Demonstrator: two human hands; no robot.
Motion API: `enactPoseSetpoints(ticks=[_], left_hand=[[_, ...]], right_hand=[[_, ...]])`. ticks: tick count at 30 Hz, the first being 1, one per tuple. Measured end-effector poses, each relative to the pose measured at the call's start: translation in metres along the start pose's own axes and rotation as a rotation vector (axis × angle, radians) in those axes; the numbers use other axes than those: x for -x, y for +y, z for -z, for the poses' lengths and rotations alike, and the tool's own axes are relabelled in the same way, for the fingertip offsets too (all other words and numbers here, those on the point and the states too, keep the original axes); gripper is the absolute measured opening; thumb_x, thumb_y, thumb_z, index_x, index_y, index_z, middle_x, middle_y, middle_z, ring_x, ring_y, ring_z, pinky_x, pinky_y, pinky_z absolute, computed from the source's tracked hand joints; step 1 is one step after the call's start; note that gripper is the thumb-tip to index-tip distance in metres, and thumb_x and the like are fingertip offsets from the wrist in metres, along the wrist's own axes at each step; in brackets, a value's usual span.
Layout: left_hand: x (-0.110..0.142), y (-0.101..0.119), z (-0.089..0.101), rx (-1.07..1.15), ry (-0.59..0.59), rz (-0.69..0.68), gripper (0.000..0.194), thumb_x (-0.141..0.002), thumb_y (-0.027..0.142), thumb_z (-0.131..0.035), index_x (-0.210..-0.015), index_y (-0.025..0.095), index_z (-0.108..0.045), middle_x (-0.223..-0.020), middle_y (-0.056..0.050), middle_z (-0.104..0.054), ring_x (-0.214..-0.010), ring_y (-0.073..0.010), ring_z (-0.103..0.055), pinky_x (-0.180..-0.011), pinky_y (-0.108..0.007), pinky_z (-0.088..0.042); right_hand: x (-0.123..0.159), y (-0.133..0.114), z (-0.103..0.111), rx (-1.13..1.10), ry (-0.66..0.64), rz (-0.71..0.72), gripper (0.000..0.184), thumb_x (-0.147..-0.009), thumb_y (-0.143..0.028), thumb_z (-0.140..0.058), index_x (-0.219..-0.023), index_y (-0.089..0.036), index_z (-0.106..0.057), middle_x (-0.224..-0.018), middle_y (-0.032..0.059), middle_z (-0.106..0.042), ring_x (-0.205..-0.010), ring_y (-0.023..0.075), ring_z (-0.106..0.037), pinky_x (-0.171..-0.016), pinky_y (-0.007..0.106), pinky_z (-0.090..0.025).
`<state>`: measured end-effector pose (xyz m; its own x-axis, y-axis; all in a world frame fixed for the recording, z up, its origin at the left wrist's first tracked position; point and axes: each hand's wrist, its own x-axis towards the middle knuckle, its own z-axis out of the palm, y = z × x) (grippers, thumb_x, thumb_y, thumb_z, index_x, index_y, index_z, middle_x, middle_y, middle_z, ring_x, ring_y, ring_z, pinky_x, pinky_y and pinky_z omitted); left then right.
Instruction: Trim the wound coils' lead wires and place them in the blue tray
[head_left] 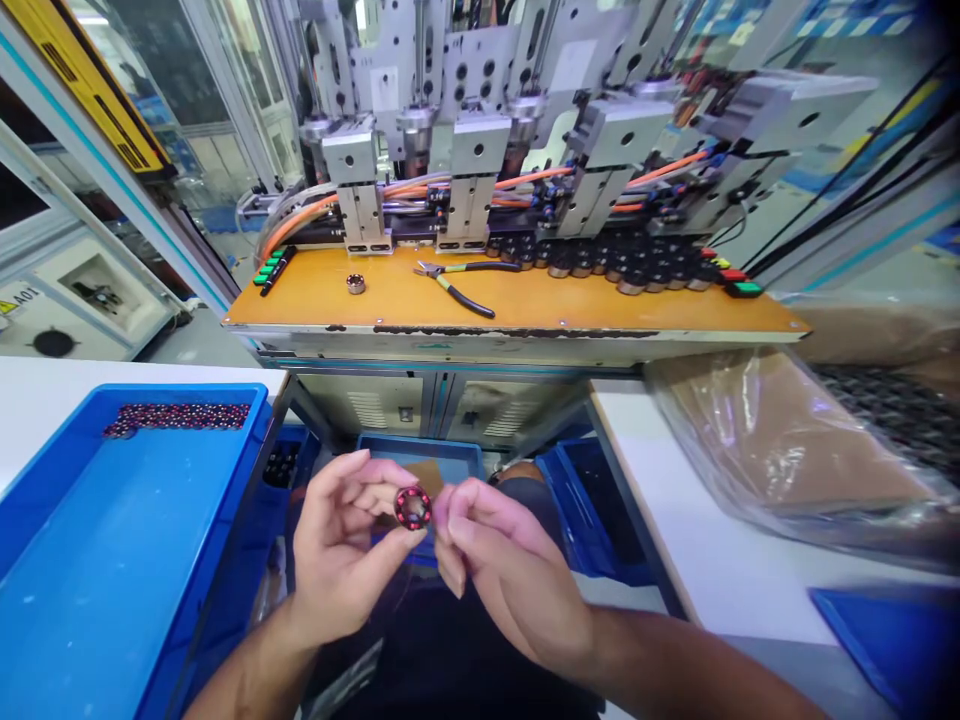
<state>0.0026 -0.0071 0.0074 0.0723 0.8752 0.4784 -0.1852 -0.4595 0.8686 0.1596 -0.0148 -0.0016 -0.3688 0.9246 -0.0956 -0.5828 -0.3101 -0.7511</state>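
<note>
My left hand pinches a small ring-shaped stator between thumb and fingers, above my lap. Dark around its rim, the stator has several red spots that look like windings, and its open middle faces me. Just to its right, my right hand has thumb and forefinger closed together, close to the stator's edge. Whatever those fingertips hold, perhaps a fine wire end, is too small to make out. A similar single stator lies on the orange bench top, left of a pair of cutting pliers with black and yellow handles.
On the left, a blue tray holds rows of red-and-dark rings at its far end. A machine with metal clamps rises behind the orange bench. Many black round parts crowd its right side. A plastic-wrapped carton lies at right.
</note>
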Motion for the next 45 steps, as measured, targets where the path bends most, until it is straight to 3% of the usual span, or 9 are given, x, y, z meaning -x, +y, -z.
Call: enactPoseSetpoints(ticks=[7,10,15,18,24,27,31,37,45], left_hand=[[-0.003,0.000,0.001,0.013,-0.040,0.011,0.073,-0.075,-0.012,-0.065,-0.134,0.029,-0.051,-0.113,-0.002,-0.071,-0.090,-0.0088,-0.071,-0.083,-0.017,-0.059],[-0.001,0.000,0.000,0.057,-0.090,0.036,0.070,-0.078,-0.010,-0.064,-0.135,0.029,-0.051,-0.115,-0.003,-0.071,-0.095,-0.0107,-0.071,-0.085,-0.019,-0.059],[-0.001,0.002,0.005,0.227,-0.109,0.222,0.049,-0.083,0.001,-0.066,-0.124,0.029,-0.061,-0.113,-0.004,-0.072,-0.093,-0.0145,-0.073,-0.084,-0.025,-0.060],[-0.003,0.002,0.009,0.223,-0.158,0.306,0.030,-0.083,0.007,-0.069,-0.107,0.024,-0.071,-0.114,-0.007,-0.070,-0.090,-0.0171,-0.073,-0.081,-0.027,-0.060],[-0.004,-0.003,0.007,0.147,-0.214,0.294,0.034,-0.078,0.018,-0.075,-0.112,0.023,-0.073,-0.116,-0.013,-0.065,-0.110,-0.0252,-0.062,-0.087,-0.035,-0.055],[-0.002,-0.008,0.006,0.175,-0.175,0.354,0.038,-0.071,0.020,-0.081,-0.109,0.024,-0.074,-0.114,-0.010,-0.063,-0.097,-0.0202,-0.064,-0.079,-0.029,-0.055],[0.001,-0.008,0.005,0.219,-0.142,0.424,0.030,-0.075,0.018,-0.078,-0.104,0.025,-0.075,-0.109,-0.008,-0.065,-0.078,-0.0130,-0.064,-0.070,-0.024,-0.053],[-0.005,0.001,0.001,0.228,-0.143,0.437,0.030,-0.072,0.014,-0.080,-0.101,0.022,-0.076,-0.103,-0.008,-0.069,-0.079,-0.0151,-0.069,-0.072,-0.025,-0.057],[-0.007,0.007,0.006,0.195,-0.230,0.461,0.028,-0.073,0.016,-0.078,-0.101,0.021,-0.077,-0.102,-0.011,-0.072,-0.079,-0.0172,-0.069,-0.069,-0.027,-0.057]], right_hand=[[-0.006,-0.023,0.005,0.229,-0.054,0.045,0.030,-0.082,-0.043,-0.073,-0.087,-0.019,-0.056,-0.078,-0.0022,-0.053,-0.068,0.0100,-0.049,-0.064,0.025,-0.039],[-0.010,-0.026,0.002,0.271,-0.103,0.076,0.026,-0.085,-0.039,-0.071,-0.081,-0.018,-0.055,-0.080,-0.0014,-0.053,-0.073,0.0110,-0.047,-0.067,0.025,-0.038],[-0.004,-0.015,0.009,0.250,-0.045,0.098,0.031,-0.091,-0.041,-0.063,-0.074,-0.018,-0.052,-0.074,-0.0018,-0.051,-0.070,0.0112,-0.046,-0.066,0.027,-0.037],[-0.003,-0.027,0.010,0.386,-0.074,0.061,0.035,-0.089,-0.049,-0.063,-0.077,-0.017,-0.054,-0.074,-0.0010,-0.051,-0.069,0.0117,-0.047,-0.064,0.026,-0.038],[-0.008,-0.053,-0.004,0.590,-0.084,0.027,0.028,-0.086,-0.038,-0.062,-0.071,-0.017,-0.052,-0.069,-0.0012,-0.055,-0.063,0.0106,-0.049,-0.059,0.024,-0.039],[-0.008,-0.053,-0.001,0.647,-0.095,0.066,0.024,-0.088,-0.033,-0.058,-0.071,-0.017,-0.053,-0.071,-0.0006,-0.055,-0.067,0.0113,-0.050,-0.063,0.025,-0.040],[-0.007,-0.057,0.014,0.692,-0.164,0.046,0.026,-0.088,-0.032,-0.057,-0.067,-0.017,-0.053,-0.066,-0.0018,-0.050,-0.063,0.0106,-0.044,-0.060,0.025,-0.036],[-0.008,-0.069,0.015,0.669,-0.176,-0.114,0.025,-0.082,-0.036,-0.067,-0.071,-0.016,-0.056,-0.067,-0.0022,-0.052,-0.059,0.0090,-0.044,-0.056,0.023,-0.035],[-0.015,-0.077,0.025,0.774,-0.154,-0.077,0.025,-0.084,-0.032,-0.063,-0.067,-0.016,-0.055,-0.066,-0.0017,-0.052,-0.061,0.0093,-0.045,-0.057,0.023,-0.036]])
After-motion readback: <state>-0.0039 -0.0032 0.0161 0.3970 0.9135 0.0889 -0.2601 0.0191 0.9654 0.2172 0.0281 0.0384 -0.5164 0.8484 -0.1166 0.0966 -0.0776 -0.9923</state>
